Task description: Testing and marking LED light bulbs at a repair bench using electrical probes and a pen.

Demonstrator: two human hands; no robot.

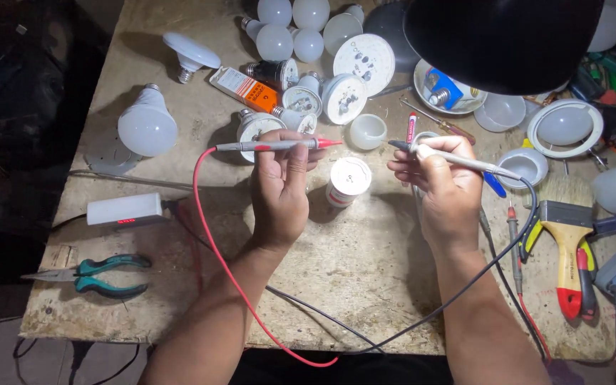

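A worn, stained tabletop [365, 264] is carrying everything, lit from above by a black lamp shade [500, 39] hanging over its far right corner; the room past the left edge is lying in darkness. The left hand [279, 189] is pinching the red probe [279, 145] near the middle of the tabletop, its red lead [212, 235] trailing off the near edge. The right hand [447, 189] is gripping the black probe [450, 160], closed around it. Between the hands an open bulb base [348, 181] is standing upright. White bulbs [290, 28] are crowding the far edge. Pliers [90, 274] are lying at the near left corner, a brush [568, 235] by the right edge.
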